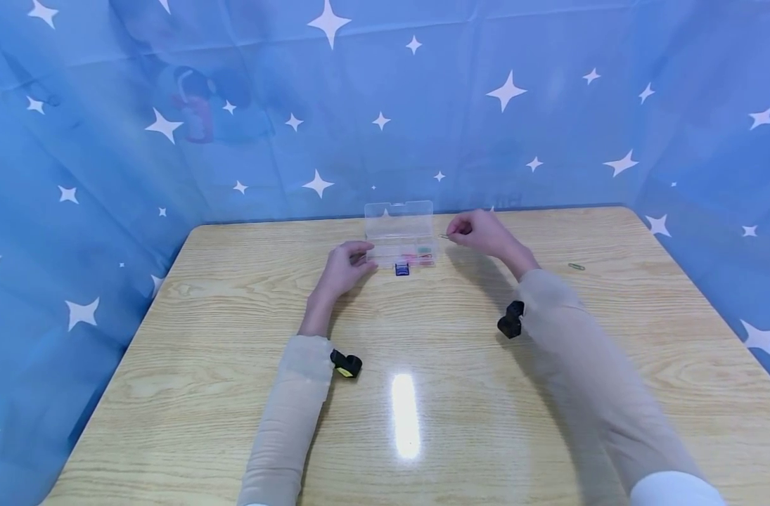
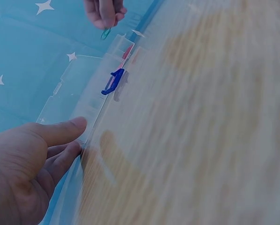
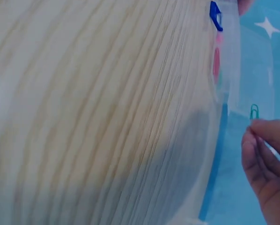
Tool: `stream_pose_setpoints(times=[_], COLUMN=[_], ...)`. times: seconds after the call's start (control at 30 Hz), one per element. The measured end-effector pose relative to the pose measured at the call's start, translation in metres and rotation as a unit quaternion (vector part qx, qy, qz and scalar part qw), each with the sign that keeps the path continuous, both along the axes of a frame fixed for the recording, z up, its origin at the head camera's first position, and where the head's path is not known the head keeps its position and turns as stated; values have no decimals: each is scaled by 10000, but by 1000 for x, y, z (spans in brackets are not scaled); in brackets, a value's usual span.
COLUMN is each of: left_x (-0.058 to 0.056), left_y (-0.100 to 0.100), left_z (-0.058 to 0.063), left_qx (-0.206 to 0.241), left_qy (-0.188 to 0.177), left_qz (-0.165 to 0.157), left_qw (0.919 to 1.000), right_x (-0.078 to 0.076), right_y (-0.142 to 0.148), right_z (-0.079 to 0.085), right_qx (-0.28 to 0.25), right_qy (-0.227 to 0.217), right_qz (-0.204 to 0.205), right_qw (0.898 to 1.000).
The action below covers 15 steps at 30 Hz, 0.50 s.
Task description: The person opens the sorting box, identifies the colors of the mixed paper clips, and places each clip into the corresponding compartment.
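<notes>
A clear plastic compartment box (image 1: 391,247) stands at the back of the table with its lid (image 1: 400,218) raised. Pink and green pieces (image 1: 425,254) lie in its right-hand compartments, and a blue latch (image 1: 401,269) juts from its front. My left hand (image 1: 343,269) holds the box's left end, thumb at the front corner in the left wrist view. Just right of the box, my right hand (image 1: 482,232) is raised above the tabletop. Between its thumb and fingertips it pinches a green paper clip (image 3: 254,111), whose looped end sticks out toward the box.
Another green paper clip (image 1: 576,266) lies on the wooden table (image 1: 233,323), to the right of my right wrist. A blue curtain with white stars (image 1: 378,84) hangs behind the table's back edge. Black wrist cameras (image 1: 347,364) are worn on both sleeves.
</notes>
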<state>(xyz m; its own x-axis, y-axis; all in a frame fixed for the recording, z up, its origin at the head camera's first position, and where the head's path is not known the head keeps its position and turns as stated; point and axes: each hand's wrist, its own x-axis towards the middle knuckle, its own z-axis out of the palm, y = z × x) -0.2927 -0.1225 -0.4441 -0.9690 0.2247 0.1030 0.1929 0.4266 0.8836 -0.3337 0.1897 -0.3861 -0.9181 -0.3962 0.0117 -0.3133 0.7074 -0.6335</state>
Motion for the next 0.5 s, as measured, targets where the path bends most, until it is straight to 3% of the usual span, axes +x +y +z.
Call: stream_pose_setpoints(times=[0.5], left_x=[0], left_y=[0], left_z=[1], left_qx=[-3], left_qy=[-1], left_qz=[-46], left_qw=[10000], right_x=[-8], right_y=[-36], right_z=[-7], right_qx=[158], right_qy=[-63], right_qz=[154], right_qw=[9997])
